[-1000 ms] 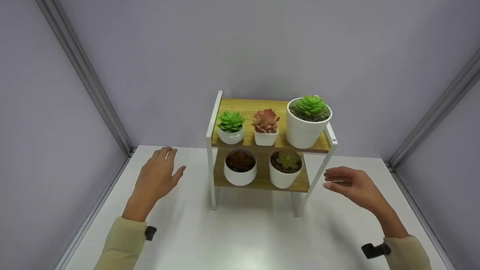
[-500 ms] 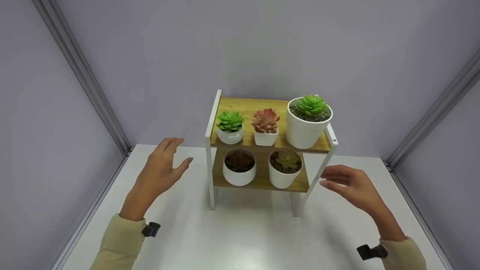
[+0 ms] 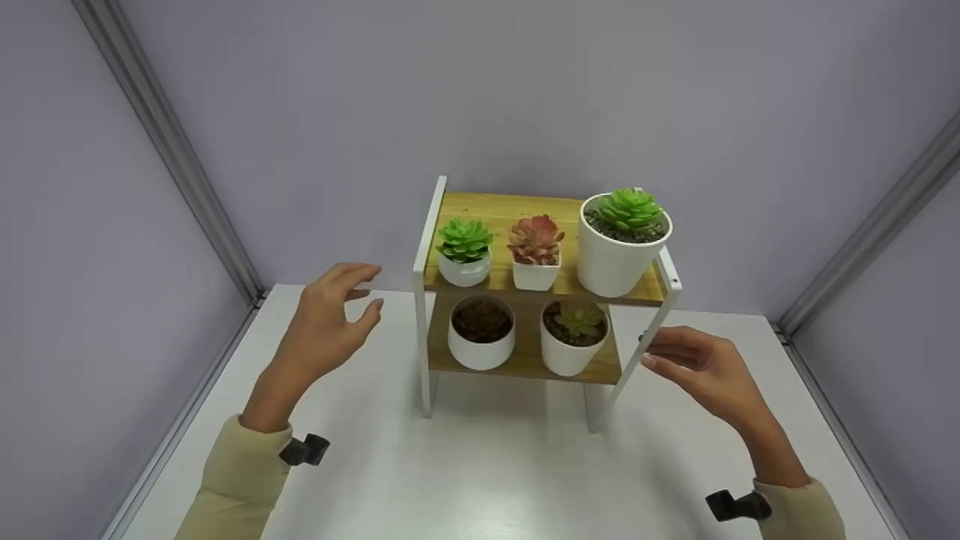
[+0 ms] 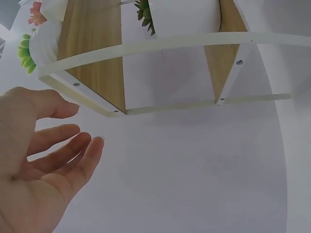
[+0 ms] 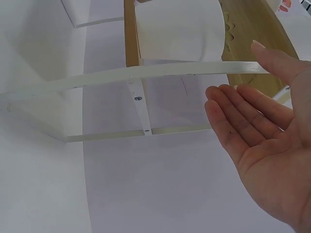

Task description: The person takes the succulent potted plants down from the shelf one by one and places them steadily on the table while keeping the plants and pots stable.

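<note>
So your plant stand (image 3: 526,346) is a two-tier thing: a top board (image 3: 502,205) and a lower board (image 3: 525,364) in yellowish wood, slung between a white left side frame (image 3: 421,337) and a matching right side frame (image 3: 623,382). It's upright on the white table (image 3: 487,465), up near the back edge, roughly midway between the left and right edges.

Your left grip (image 3: 319,322) is near the left side frame, toward the table's back left corner, with a clear gap between. Fingers loosely curved, thumb spread, nothing held. Your right grip (image 3: 705,367) is way closer, right up at the right side frame. Can't tell if you're actually touching it. Fingers look pretty straight, thumb apart from them.

Count for you: two boards, two side frames, five succulents in five white pots. Three up top: bright green (image 3: 466,238) at the left end, reddish (image 3: 535,238) in a squarish pot (image 3: 535,277) in the middle, green (image 3: 630,210) in the biggest pot (image 3: 615,262) at the right end. Two below: brownish (image 3: 483,321) on the left, duller green (image 3: 581,319) on the right.
</note>
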The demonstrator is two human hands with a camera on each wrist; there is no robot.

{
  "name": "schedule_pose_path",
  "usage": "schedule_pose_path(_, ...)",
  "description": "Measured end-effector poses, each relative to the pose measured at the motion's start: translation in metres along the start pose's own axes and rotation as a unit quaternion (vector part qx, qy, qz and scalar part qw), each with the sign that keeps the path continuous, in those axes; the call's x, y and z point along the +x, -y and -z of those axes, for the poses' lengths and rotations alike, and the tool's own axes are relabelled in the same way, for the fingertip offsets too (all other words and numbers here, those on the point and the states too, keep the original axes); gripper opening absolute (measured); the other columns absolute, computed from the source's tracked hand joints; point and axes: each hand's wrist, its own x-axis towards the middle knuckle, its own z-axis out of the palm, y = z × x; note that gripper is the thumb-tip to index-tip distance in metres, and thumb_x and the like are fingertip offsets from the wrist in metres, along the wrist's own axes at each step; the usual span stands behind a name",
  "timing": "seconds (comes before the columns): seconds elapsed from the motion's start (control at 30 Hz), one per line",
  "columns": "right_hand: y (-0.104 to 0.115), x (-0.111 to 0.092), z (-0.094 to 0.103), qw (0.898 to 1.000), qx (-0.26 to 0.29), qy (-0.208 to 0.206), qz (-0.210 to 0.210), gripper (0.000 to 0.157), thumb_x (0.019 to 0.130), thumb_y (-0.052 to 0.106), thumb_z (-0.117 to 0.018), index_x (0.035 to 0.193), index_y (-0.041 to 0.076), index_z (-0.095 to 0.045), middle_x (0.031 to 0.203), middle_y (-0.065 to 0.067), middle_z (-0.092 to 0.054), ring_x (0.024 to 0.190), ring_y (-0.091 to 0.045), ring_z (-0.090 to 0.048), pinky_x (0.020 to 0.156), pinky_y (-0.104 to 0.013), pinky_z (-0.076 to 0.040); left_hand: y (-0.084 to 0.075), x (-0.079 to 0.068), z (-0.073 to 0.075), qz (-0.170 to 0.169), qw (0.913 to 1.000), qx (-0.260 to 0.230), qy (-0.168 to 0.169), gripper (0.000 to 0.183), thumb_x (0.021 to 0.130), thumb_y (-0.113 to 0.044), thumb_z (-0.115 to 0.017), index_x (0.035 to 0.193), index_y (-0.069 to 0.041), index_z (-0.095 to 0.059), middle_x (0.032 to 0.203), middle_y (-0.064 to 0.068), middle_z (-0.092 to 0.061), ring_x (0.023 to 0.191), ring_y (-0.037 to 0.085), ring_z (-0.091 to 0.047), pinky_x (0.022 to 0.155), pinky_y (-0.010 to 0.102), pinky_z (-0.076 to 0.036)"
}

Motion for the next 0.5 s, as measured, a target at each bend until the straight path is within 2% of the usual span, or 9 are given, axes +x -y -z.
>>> schedule_pose_path(0.1,0.004,0.000,-0.001,1.000,0.007,-0.002,0.006,0.036,0.089,0.027,-0.073,0.121,0.013,-0.067,0.116,-0.008,-0.072,0.102,-0.005,-0.071,0.085,-0.017,-0.056,-0.005,0.001,0.003,0.024,0.9977,-0.064,-0.002,0.040,0.091,-0.007,-0.068,0.130,-0.007,-0.060,0.126,0.008,-0.063,0.118,0.022,-0.064,0.095,0.029,-0.055)
schedule_pose_path(0.27,0.007,0.002,-0.003,1.000,0.000,-0.002,0.006,0.033,0.089,0.029,-0.073,0.119,0.015,-0.068,0.113,-0.006,-0.073,0.100,-0.004,-0.071,0.084,-0.018,-0.056,-0.013,0.001,0.010,0.067,0.9856,-0.155,-0.010,0.039,0.092,-0.013,-0.070,0.129,-0.011,-0.062,0.125,0.006,-0.063,0.118,0.018,-0.063,0.096,0.021,-0.053)
schedule_pose_path(0.5,0.008,0.003,-0.003,1.000,-0.013,-0.017,0.007,0.029,0.089,0.030,-0.074,0.116,0.019,-0.069,0.111,-0.003,-0.073,0.099,-0.003,-0.070,0.085,-0.015,-0.054,-0.033,0.007,0.016,0.085,0.9733,-0.213,-0.009,0.042,0.089,-0.029,-0.074,0.127,-0.014,-0.062,0.126,0.002,-0.063,0.119,0.014,-0.062,0.097,0.019,-0.051)
